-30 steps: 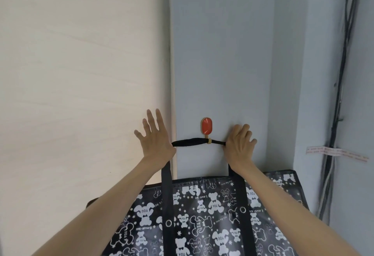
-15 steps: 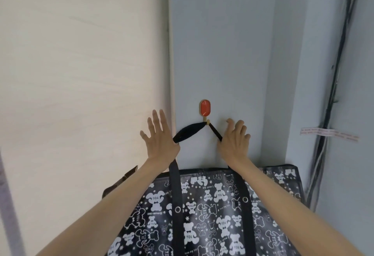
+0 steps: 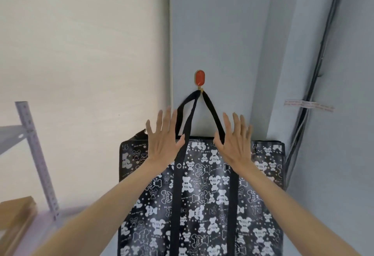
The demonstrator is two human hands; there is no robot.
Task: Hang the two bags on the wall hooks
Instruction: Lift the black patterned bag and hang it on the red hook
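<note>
Far left, a grey metal shelf upright (image 3: 34,154) with a brown cardboard box (image 3: 16,211) low beside it, well apart from the action. Now the left hand (image 3: 164,140): flat and open, fingers (image 3: 160,120) spread and pointing up, thumb right at the left strap, gripping nothing. Centre stage, the bag (image 3: 202,195), glossy black with white teddy bears and "YOU" lettering, hangs flat against the grey wall (image 3: 222,33), its black handle (image 3: 190,114) rising in a narrow peak to the red oval hook (image 3: 200,77) straight above. That one looks hung to me. The right hand (image 3: 236,142) mirrors the left, open, splayed, thumb beside the right strap, holding nothing. So the bag lies just ahead of and below the fingers, long axis vertical under the hook, both hands equally near, one either side of the handle. The coming move, I'd say, is simply drawing both hands clear; the second bag and any second hook are out of view. Far right, dark cables (image 3: 315,73) run down the wall, a strip of tape (image 3: 307,106) across them
</note>
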